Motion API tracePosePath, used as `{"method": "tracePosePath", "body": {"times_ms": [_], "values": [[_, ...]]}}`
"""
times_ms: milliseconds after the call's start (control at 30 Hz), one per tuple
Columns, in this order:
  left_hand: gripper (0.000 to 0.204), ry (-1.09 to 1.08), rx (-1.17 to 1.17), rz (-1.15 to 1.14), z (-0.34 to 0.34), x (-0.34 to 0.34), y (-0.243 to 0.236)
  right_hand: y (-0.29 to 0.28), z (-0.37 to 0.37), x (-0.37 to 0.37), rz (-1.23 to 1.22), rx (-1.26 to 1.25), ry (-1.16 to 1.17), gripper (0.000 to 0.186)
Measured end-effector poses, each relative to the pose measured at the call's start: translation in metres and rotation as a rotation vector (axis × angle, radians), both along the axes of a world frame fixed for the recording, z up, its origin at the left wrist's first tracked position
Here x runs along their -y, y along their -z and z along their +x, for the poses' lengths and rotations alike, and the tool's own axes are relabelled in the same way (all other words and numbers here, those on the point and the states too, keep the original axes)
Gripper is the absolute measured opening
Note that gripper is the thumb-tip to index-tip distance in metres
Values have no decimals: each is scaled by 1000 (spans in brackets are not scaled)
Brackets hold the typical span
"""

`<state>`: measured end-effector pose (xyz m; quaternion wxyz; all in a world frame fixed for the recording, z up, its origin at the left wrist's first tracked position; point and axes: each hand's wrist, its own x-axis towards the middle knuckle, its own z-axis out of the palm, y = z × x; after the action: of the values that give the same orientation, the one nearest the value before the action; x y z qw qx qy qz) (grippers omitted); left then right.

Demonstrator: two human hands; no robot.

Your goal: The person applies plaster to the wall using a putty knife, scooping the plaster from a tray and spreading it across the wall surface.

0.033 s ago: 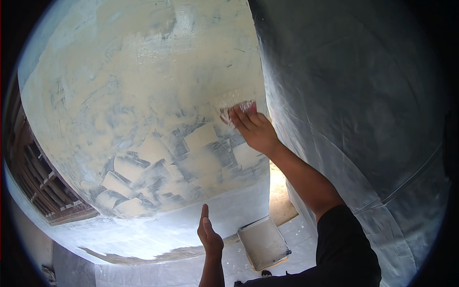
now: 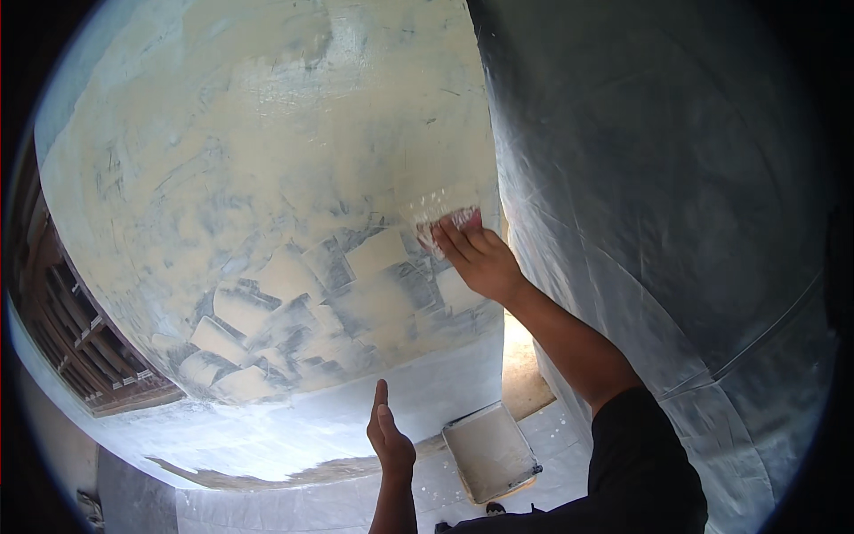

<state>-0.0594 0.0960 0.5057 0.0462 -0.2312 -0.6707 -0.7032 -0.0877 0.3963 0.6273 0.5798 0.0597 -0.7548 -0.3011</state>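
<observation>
My right hand (image 2: 485, 260) presses a flat reddish putty spreader (image 2: 464, 216), smeared with white putty, against the wall (image 2: 294, 133) near its right edge. The fingers lie over the spreader's back and cover part of it. Cream putty coats the wall's upper part in a broad layer. Lower down it lies in separate overlapping strokes, with grey-blue surface between them. My left hand (image 2: 390, 438) is raised in front of the wall's pale lower band, seen edge-on, fingers stretched straight. Nothing shows in it, and it appears to be apart from the wall.
On the floor below stands a shallow rectangular tray (image 2: 492, 454) with pale residue inside. Grey plastic sheeting (image 2: 640, 258) hangs along the right side. A brown slatted wooden window (image 2: 84, 334) is set at the left. Pale spots dot the floor covering (image 2: 556, 436).
My right hand and the spreader have slid a little down the wall and slightly right. My left hand stays in place.
</observation>
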Motion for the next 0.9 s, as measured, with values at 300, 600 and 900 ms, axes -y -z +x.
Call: {"method": "tracePosePath", "body": {"times_ms": [300,600,900], "values": [[56,-24,8,-10,-6,9,5,-18,48,-2,-249,-96,0,42],[55,53,8,-25,-4,-9,4,9,6,-28,-22,59,28,48],[54,24,7,-102,10,8,32,122,110,25,-459,250,-30,40]]}}
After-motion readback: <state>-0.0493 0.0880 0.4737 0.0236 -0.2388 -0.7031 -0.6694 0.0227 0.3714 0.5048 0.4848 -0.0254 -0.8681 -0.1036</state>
